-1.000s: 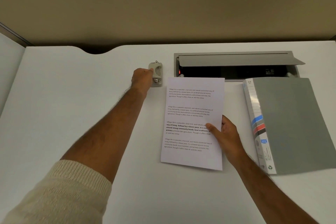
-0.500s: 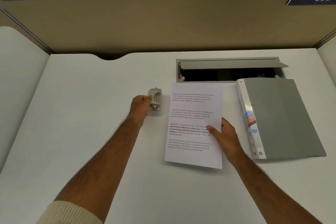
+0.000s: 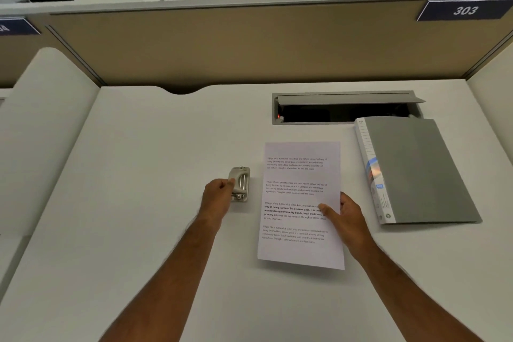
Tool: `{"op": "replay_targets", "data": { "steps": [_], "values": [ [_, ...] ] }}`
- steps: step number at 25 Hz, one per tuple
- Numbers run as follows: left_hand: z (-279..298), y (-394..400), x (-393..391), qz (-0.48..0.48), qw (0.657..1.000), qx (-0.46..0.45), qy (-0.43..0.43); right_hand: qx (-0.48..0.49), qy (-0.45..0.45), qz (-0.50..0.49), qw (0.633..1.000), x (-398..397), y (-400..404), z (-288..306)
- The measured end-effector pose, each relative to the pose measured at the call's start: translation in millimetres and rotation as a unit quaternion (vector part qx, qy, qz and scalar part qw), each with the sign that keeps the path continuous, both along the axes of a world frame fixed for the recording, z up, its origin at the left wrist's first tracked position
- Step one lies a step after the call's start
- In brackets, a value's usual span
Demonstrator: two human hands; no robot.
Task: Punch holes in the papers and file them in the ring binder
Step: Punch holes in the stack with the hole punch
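Lying shut on the white desk [image 3: 138,175], the grey ring binder [image 3: 416,169] keeps its contents out of sight; only its cover and the white spine label facing left can be seen, and the small print on that label is too fine to read. Behind it, touching its far corner, a recessed cable tray [image 3: 344,108] in the desk has its grey flap raised; inside is mostly dark, with a small red light at the left end and nothing else clear enough to name. The printed paper [image 3: 301,197] is at the desk's middle, left of the binder and apart from it, its near edge lifted slightly above the surface. The right hand [image 3: 347,216] pinches the sheet's right edge, thumb on top across the text, the other fingers hidden beneath. Whether this is one sheet or several cannot be told. The left hand [image 3: 219,197] has its fingers curled around the left side of the metal hole punch [image 3: 241,183], which stands just left of the paper without touching it. Both forearms run off the bottom edge. A beige partition [image 3: 249,44] rises behind the desk, bearing a blue plate marked 303 [image 3: 463,10].
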State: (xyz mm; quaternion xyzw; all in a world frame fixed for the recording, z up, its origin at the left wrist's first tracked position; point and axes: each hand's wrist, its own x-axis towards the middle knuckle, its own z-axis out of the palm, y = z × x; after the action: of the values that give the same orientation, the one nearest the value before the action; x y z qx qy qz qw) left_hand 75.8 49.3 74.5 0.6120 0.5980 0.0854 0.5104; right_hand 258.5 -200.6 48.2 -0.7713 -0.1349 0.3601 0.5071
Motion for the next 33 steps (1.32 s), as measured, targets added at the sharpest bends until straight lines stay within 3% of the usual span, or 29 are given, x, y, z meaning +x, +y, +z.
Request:
{"op": "replay_targets", "data": {
  "steps": [16, 33],
  "values": [
    [-35, -87, -65, 0.009, 0.999, -0.04, 0.006, -0.014, 0.035, 0.012, 0.999, -42, -42, -17],
    [-47, -96, -74, -0.009, 0.999, -0.047, 0.016, -0.019, 0.021, 0.037, 0.999, -66, -32, -24]
  ]
}}
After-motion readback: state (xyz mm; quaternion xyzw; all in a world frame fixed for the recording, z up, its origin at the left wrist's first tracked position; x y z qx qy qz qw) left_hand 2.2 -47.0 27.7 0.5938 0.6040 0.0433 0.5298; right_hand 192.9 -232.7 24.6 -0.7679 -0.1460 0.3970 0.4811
